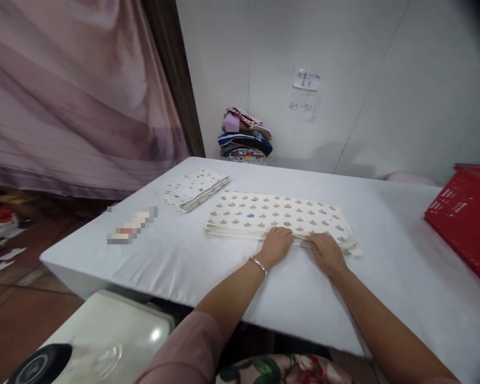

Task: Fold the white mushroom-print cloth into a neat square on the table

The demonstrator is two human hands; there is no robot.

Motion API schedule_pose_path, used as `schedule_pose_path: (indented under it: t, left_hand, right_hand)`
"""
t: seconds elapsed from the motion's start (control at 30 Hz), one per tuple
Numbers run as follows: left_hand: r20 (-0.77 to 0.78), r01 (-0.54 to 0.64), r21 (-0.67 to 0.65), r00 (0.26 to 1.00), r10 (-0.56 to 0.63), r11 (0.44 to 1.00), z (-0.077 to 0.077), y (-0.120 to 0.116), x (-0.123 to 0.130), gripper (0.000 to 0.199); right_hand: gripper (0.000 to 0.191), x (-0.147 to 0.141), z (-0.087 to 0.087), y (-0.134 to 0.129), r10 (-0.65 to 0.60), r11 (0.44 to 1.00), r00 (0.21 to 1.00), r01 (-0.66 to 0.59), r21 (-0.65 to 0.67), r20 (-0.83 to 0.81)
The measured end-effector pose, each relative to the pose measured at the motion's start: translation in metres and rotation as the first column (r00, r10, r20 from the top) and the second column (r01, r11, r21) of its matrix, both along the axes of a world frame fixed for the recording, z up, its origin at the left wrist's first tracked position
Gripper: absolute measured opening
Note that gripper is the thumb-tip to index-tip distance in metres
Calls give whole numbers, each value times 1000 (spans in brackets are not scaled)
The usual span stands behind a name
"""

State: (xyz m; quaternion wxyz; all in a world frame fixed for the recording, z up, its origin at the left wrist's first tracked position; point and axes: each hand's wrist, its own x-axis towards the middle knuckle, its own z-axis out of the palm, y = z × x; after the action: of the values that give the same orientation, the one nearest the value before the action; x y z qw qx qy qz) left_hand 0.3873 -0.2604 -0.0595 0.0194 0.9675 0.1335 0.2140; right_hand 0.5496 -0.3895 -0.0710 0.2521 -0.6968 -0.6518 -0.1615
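A long folded cloth (260, 213), white with grey, red, blue and green printed motifs, lies in several layers on the white-covered table (176, 250). Its near edge is gripped by my left hand (278, 245), fingers on top, with a silver bracelet on the wrist. Just to the right, my right hand (328, 253) pinches the same edge, fingers curled over the layers. The thumbs are mostly hidden. Left of this cloth and farther back lies a smaller folded white cloth (196, 186) with tiny dark prints, apart from both hands.
A red plastic basket (464, 218) stands at the table's right side. A blurred-out item (132, 226) lies on the left. Behind the table rises a stack of folded fabrics (245, 138) by the wall. A pale machine (116, 330) sits below the front left edge. A pink curtain (76, 90) hangs at left.
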Motion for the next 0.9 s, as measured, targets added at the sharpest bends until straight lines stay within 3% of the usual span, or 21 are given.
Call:
schedule_pose_path:
  t: [0.33, 0.63, 0.9]
  left_hand:
    - [11, -64, -56, 998, 65, 996, 2, 3, -10, 16]
    - [101, -152, -122, 981, 165, 981, 5, 19, -42, 11]
    - [143, -252, -179, 950, 279, 951, 7, 32, -65, 17]
  right_hand:
    - [29, 5, -10, 1, -5, 998, 1000, 3, 64, 21]
    - [29, 3, -6, -1, 4, 999, 999, -6, 54, 36]
    - [30, 1, -3, -1, 9, 998, 1000, -10, 55, 9]
